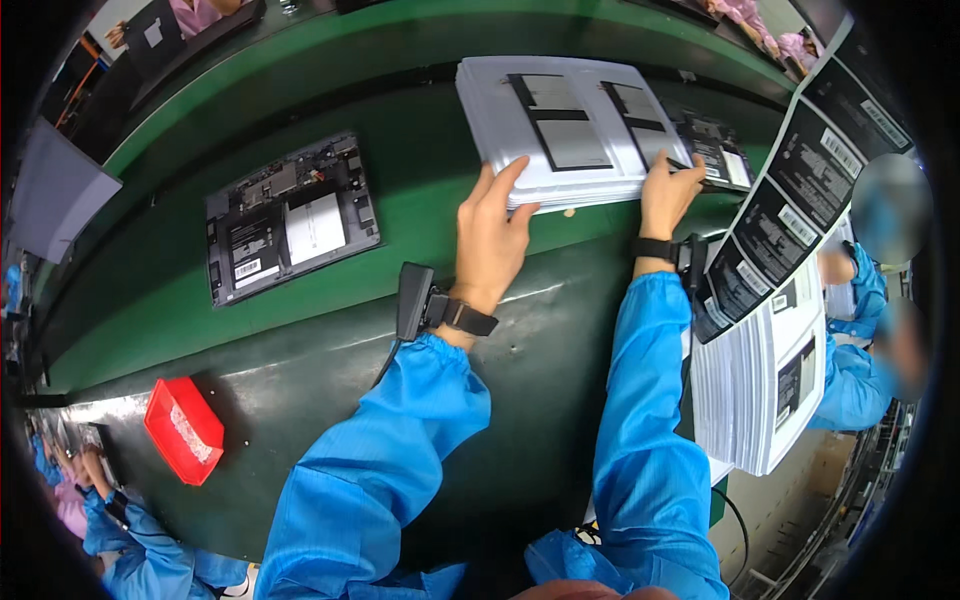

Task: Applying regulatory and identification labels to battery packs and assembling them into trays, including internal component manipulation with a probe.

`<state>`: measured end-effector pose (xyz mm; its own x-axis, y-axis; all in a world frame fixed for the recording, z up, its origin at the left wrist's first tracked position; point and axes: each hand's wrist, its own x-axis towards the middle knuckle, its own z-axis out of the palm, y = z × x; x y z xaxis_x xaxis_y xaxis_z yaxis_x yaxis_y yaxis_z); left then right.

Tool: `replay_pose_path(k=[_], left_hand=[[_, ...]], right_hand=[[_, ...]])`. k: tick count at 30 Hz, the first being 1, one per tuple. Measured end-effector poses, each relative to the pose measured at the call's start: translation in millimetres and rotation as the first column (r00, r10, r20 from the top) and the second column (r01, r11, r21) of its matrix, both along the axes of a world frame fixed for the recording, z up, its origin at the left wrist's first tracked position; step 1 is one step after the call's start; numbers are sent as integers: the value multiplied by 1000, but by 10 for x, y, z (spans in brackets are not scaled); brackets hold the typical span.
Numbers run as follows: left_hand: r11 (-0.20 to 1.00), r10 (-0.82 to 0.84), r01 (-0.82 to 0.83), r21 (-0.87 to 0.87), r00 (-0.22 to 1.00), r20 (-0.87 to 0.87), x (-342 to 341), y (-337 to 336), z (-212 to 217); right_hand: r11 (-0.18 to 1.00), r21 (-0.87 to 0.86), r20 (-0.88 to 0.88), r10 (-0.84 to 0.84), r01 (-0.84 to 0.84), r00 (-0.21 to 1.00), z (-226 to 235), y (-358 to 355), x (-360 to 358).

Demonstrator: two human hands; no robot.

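A stack of white plastic trays [590, 190] lies at the back of the bench, right of the middle. Flat silver-and-black battery packs [575, 140] rest in the hollows of its top tray. My left hand [492, 235] is closed about the stack's near left corner, index finger on the rim and thumb lower at the side. At the near right corner my right hand [668, 200] grips the tray edge, thumb on top; its other fingers are partly hidden. Left of the stack sits an opened laptop base [292, 218] with its boards and a battery showing.
A red bin [186, 430] of small white bits stands at the front left. Another opened device [715, 150] lies behind the stack's right side. A hanging strip of black labels [790, 215] and more stacked white trays [735, 390] flank my right arm. Co-workers sit around the bench.
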<state>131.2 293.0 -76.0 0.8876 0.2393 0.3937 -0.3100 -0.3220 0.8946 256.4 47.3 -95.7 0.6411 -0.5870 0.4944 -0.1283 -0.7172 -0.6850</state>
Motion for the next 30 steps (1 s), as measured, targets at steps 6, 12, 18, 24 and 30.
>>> replay_pose_path(k=[6,12,18,24,30], left_hand=[[992,85,-91,-86,994,-64,76,-142,-81],[896,169,-149,-418,986,11,171,-252,-138],[862,194,-159,-482,981,24,186,-259,-131],[873,235,-223,-434,972,-27,190,-312,-157],[897,302,-282,-339,953,6,203,-369,-166]], right_hand=[[997,73,110,-15,7,994,-27,-203,60],[994,109,209,-8,-16,978,30,-199,-6],[982,186,242,-34,-12,970,125,-172,-39],[942,317,316,0,-106,949,94,-268,17],[900,418,308,-12,-124,951,85,-336,102]])
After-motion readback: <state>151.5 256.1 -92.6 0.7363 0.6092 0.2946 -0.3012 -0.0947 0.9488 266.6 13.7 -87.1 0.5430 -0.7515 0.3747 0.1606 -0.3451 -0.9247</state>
